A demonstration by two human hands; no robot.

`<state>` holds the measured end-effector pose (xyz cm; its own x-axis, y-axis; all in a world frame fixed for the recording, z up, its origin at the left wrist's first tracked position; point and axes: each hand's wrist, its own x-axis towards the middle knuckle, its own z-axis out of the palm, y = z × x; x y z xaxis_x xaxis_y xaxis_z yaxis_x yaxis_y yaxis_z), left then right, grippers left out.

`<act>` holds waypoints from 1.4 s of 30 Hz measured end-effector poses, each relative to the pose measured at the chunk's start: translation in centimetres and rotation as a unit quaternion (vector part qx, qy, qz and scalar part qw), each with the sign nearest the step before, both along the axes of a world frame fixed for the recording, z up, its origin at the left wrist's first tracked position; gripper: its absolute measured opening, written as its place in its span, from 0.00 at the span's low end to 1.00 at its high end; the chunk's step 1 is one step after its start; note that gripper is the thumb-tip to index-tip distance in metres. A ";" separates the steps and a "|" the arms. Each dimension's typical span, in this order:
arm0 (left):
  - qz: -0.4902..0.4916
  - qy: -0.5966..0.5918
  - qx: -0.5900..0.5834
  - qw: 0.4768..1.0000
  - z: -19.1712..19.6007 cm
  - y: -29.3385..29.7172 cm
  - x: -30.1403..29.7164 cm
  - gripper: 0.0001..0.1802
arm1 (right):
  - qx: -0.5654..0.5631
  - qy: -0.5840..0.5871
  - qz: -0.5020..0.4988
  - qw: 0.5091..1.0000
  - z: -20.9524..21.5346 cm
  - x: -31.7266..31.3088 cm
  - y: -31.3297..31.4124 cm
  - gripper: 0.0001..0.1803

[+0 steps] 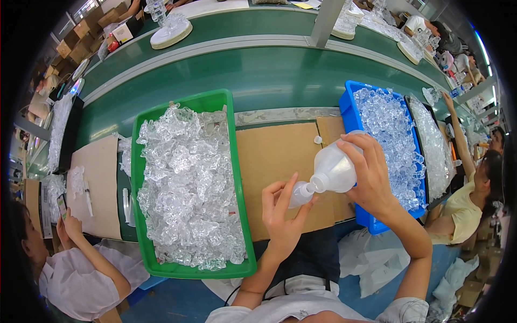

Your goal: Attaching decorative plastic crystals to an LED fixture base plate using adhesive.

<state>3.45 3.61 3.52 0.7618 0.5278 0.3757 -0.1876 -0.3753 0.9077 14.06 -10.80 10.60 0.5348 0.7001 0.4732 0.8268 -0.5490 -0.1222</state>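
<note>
My right hand (372, 180) is wrapped round a large translucent white bottle (333, 166), tilted so that its open neck points down and to the left. Between the fingers and thumb of my left hand (280, 218) is a small translucent bottle (298, 196), its narrow neck up against the mouth of the large one. Whether liquid passes between them I cannot tell. Beneath both lies a brown cardboard sheet (264, 153), with a small white cap (318, 140) on it beyond the large bottle.
A green bin (236, 161) heaped with clear plastic pieces stands on the left. On the right is a blue bin (350, 102) of similar pieces, with a black tray (413, 102) beside it. A green conveyor belt (258, 70) runs behind. Co-workers sit on both sides; the left one holds a phone (62, 205).
</note>
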 end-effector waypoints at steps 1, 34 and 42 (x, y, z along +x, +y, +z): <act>0.001 -0.001 0.000 1.000 0.0 0.0 0.0 0.30 | 0.001 -0.002 0.000 1.000 0.0 0.0 0.0 0.43; 0.012 -0.012 -0.007 1.000 0.0 0.0 0.2 0.30 | -0.026 -0.007 -0.014 1.000 1.0 -0.3 0.4 0.41; 0.011 -0.010 -0.013 1.000 0.1 0.0 0.1 0.30 | -0.034 -0.009 -0.016 0.999 1.2 -0.4 0.5 0.41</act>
<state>3.58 3.59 3.57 0.7425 0.5542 0.3762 -0.1969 -0.3562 0.9134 13.68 -10.33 11.78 0.5499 0.7129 0.4353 0.8099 -0.5825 -0.0692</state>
